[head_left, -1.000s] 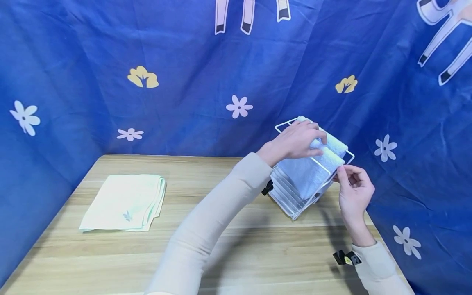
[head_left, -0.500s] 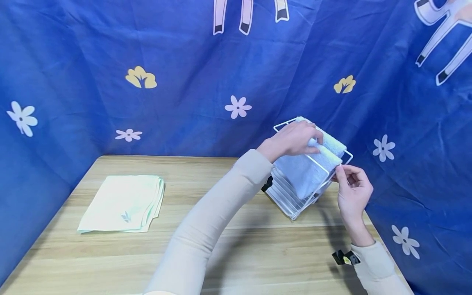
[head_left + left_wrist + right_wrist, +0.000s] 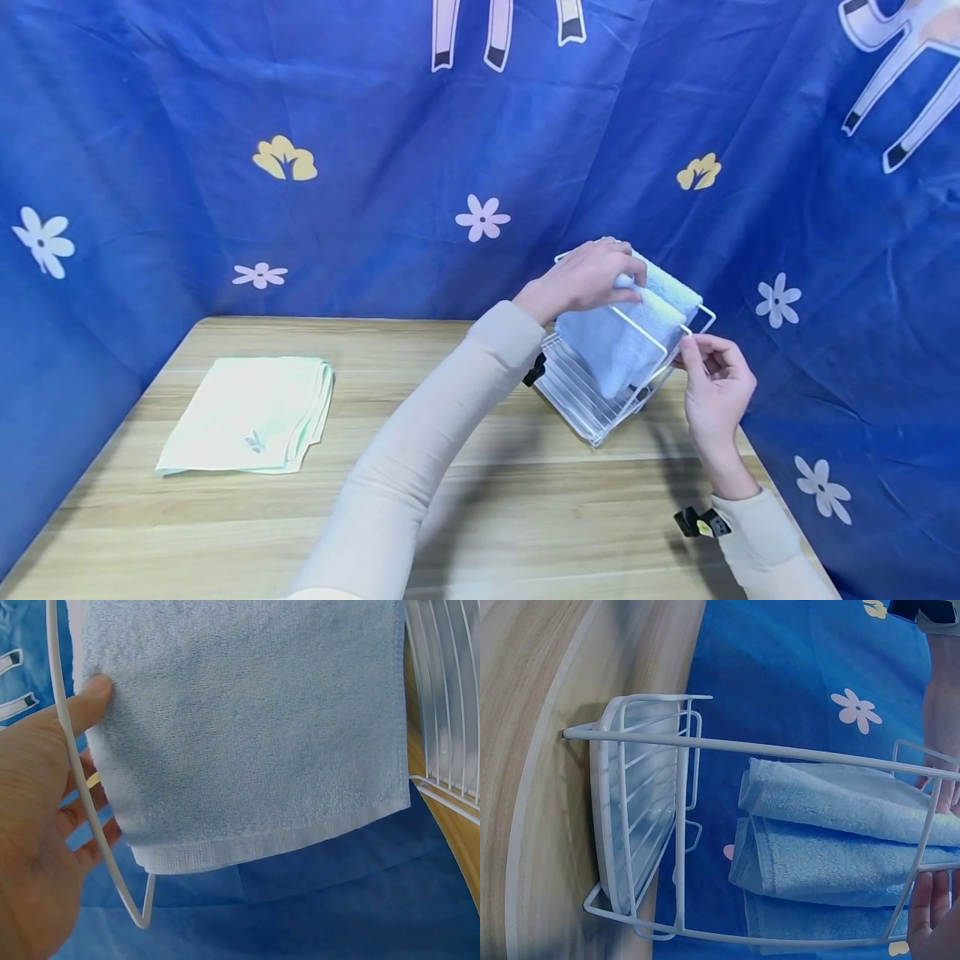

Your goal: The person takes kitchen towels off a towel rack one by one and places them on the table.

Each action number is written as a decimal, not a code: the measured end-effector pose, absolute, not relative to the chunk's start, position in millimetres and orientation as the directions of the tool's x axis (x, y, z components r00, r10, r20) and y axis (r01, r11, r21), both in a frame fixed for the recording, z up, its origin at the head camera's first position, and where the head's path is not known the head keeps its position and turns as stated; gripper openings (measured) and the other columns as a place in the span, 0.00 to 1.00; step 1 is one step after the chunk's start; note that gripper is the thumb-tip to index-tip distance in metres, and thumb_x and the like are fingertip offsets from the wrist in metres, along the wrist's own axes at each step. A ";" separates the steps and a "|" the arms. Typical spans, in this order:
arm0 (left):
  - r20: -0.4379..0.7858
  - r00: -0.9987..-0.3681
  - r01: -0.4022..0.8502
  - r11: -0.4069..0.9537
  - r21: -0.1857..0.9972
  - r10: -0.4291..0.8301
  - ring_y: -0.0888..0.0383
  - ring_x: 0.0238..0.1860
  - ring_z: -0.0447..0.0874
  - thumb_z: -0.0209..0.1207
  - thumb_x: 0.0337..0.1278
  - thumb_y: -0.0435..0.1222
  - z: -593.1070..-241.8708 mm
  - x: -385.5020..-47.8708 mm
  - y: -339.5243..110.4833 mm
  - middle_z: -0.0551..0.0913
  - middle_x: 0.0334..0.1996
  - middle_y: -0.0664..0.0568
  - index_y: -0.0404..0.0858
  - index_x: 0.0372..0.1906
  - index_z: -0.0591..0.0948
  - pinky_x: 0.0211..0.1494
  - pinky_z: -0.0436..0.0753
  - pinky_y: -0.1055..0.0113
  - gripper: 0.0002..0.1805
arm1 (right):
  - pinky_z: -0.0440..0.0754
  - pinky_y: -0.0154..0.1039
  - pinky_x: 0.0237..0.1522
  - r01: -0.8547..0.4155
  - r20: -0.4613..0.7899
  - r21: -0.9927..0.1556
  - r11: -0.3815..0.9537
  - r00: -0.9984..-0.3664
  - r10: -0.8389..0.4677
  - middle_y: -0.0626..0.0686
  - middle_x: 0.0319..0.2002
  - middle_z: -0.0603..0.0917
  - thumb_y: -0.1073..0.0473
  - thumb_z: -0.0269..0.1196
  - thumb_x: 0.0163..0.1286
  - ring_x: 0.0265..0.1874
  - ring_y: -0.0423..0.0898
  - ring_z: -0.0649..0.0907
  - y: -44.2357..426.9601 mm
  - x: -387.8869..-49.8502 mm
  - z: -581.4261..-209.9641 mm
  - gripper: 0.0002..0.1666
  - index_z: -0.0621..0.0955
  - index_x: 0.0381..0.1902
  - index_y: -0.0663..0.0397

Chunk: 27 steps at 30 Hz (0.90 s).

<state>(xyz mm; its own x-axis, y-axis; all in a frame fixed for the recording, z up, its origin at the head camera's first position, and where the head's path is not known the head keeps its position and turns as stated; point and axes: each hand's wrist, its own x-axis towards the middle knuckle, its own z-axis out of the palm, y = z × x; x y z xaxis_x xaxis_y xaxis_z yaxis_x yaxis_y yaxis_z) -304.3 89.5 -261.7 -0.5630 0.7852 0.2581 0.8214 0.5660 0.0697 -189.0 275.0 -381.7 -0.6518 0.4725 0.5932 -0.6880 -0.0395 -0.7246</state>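
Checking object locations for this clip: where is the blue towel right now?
In the head view, the blue towel hangs from the top of the white wire rack, right of centre, with the left hand pinching it.

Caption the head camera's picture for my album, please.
Blue towel on a white wire rack, in the left hand's grip; right hand holding the rack; folded cloth on the table.

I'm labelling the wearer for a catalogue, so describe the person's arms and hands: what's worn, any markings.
The left hand and right hand wear no gloves. The left sleeve and right sleeve are plain, pale cream and long, with cuffs near the wrists. Small black devices show at both wrists; the right one has a yellow patch.
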 end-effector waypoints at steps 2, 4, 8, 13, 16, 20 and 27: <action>0.273 -0.554 0.827 0.558 0.070 0.786 0.55 0.60 0.80 0.61 0.74 0.53 -262.5 -304.4 88.5 0.86 0.57 0.58 0.53 0.53 0.88 0.67 0.77 0.61 0.14 | 0.88 0.30 0.32 -0.690 0.595 -0.723 -0.039 -0.650 0.473 0.50 0.29 0.87 0.76 0.67 0.68 0.23 0.42 0.86 275.2 -189.6 -382.0 0.06 0.83 0.41 0.77; 0.284 -0.548 0.830 0.553 0.070 0.787 0.55 0.59 0.80 0.61 0.74 0.53 -263.1 -304.5 87.5 0.86 0.56 0.58 0.53 0.52 0.87 0.66 0.77 0.61 0.13 | 0.88 0.30 0.32 -0.687 0.600 -0.727 -0.015 -0.645 0.473 0.49 0.29 0.87 0.75 0.67 0.69 0.23 0.41 0.86 275.3 -189.9 -382.4 0.05 0.83 0.41 0.76; 0.295 -0.544 0.833 0.548 0.077 0.785 0.55 0.58 0.80 0.61 0.75 0.52 -263.6 -304.1 86.2 0.86 0.55 0.57 0.52 0.52 0.87 0.64 0.77 0.62 0.13 | 0.88 0.30 0.32 -0.690 0.602 -0.723 -0.016 -0.642 0.474 0.50 0.28 0.87 0.75 0.67 0.69 0.23 0.41 0.86 275.5 -190.5 -382.7 0.04 0.84 0.40 0.75; 0.322 -0.535 0.837 0.542 0.079 0.781 0.55 0.55 0.79 0.60 0.76 0.50 -264.3 -303.5 84.0 0.85 0.53 0.56 0.50 0.52 0.87 0.60 0.78 0.63 0.13 | 0.88 0.31 0.33 -0.692 0.598 -0.721 -0.032 -0.645 0.475 0.51 0.28 0.87 0.75 0.68 0.68 0.23 0.42 0.86 276.3 -191.0 -383.6 0.03 0.84 0.40 0.73; 0.331 -0.538 0.835 0.545 0.082 0.775 0.55 0.54 0.79 0.60 0.76 0.50 -263.5 -302.9 81.5 0.85 0.53 0.56 0.50 0.52 0.86 0.58 0.78 0.64 0.13 | 0.88 0.31 0.33 -0.688 0.598 -0.725 -0.028 -0.649 0.471 0.51 0.28 0.87 0.74 0.68 0.69 0.23 0.42 0.86 276.7 -191.7 -384.1 0.03 0.85 0.40 0.72; 0.345 -0.537 0.836 0.542 0.090 0.770 0.56 0.52 0.78 0.60 0.76 0.51 -261.3 -302.8 78.0 0.85 0.51 0.56 0.50 0.52 0.86 0.58 0.78 0.66 0.13 | 0.88 0.31 0.33 -0.690 0.597 -0.723 -0.036 -0.650 0.470 0.51 0.28 0.87 0.75 0.68 0.68 0.23 0.43 0.86 277.1 -192.3 -384.9 0.03 0.85 0.39 0.72; 0.401 -0.512 0.853 0.504 0.134 0.760 0.55 0.48 0.78 0.61 0.76 0.48 -257.7 -305.1 70.6 0.84 0.46 0.54 0.47 0.49 0.86 0.55 0.78 0.64 0.12 | 0.88 0.31 0.33 -0.689 0.598 -0.725 -0.027 -0.648 0.472 0.50 0.28 0.86 0.75 0.68 0.68 0.23 0.43 0.86 277.3 -191.6 -384.6 0.03 0.85 0.39 0.70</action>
<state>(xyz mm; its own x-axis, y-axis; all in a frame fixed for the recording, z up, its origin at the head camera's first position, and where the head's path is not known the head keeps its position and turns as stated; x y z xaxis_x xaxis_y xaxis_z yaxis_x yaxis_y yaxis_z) -305.1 70.6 -257.7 -0.5117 0.7601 0.4006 0.8533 0.5038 0.1343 -191.6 277.3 -384.6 -0.6479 0.4720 0.5979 -0.6885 -0.0272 -0.7247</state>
